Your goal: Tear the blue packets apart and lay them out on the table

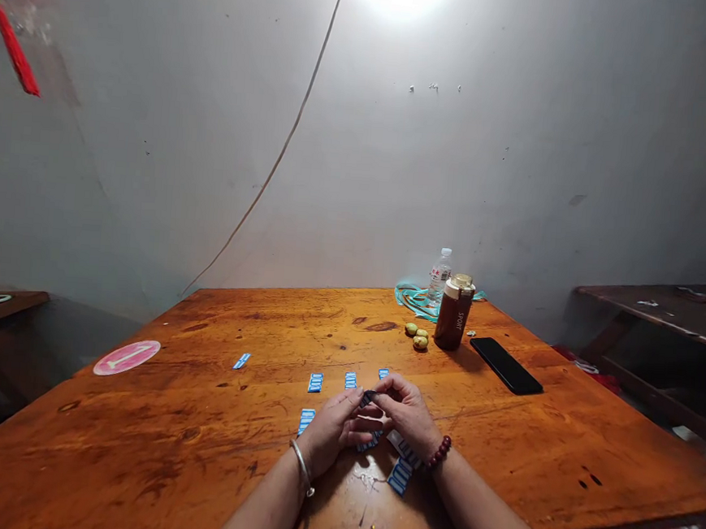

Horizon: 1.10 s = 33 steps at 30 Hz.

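My left hand and my right hand meet low at the middle of the wooden table. Their fingers pinch a small dark strip with a bluish edge, partly hidden by the fingertips. Several blue-and-white striped strips lie on the table around them. One sits just beyond my left hand, and another lies beside its outer edge. A third rests below my right wrist. My left wrist wears a silver bangle, my right a dark red bead bracelet.
Toward the far edge stand a water bottle and a brown SPORT flask, beside small green fruits and a teal cord. A black smartphone lies right, a round pink mat left. Wooden benches flank the table.
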Each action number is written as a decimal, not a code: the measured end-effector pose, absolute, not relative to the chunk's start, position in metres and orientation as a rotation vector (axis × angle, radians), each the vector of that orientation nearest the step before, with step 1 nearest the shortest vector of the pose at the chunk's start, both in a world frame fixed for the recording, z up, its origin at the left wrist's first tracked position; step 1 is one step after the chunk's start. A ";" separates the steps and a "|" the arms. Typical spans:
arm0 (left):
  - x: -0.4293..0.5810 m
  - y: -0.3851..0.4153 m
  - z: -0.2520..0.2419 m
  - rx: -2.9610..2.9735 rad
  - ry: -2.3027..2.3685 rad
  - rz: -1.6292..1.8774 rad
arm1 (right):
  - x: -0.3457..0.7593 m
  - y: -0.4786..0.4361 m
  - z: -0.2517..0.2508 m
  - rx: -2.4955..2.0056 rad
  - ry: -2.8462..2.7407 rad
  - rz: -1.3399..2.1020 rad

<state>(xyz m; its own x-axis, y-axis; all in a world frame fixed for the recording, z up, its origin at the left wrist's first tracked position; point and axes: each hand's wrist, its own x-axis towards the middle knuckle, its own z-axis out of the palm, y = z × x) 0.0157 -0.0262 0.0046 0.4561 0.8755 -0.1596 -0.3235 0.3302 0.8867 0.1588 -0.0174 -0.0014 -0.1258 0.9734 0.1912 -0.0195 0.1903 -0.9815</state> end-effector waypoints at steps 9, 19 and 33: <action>0.013 -0.022 0.001 0.808 0.753 0.880 | 0.153 -0.023 -0.005 -0.952 -1.614 0.902; 0.015 -0.019 -0.005 0.871 0.822 0.919 | 0.152 -0.025 -0.003 -0.949 -1.746 0.599; 0.015 -0.021 0.000 1.452 0.985 1.118 | 0.159 -0.011 -0.009 -0.955 -1.219 1.418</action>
<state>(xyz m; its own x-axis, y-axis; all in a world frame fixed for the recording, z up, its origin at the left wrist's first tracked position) 0.0150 -0.0214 0.0001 0.2367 0.9607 0.1450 0.0228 -0.1547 0.9877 0.1589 -0.0114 -0.0089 -0.1934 0.9803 0.0396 -0.1859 0.0030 -0.9826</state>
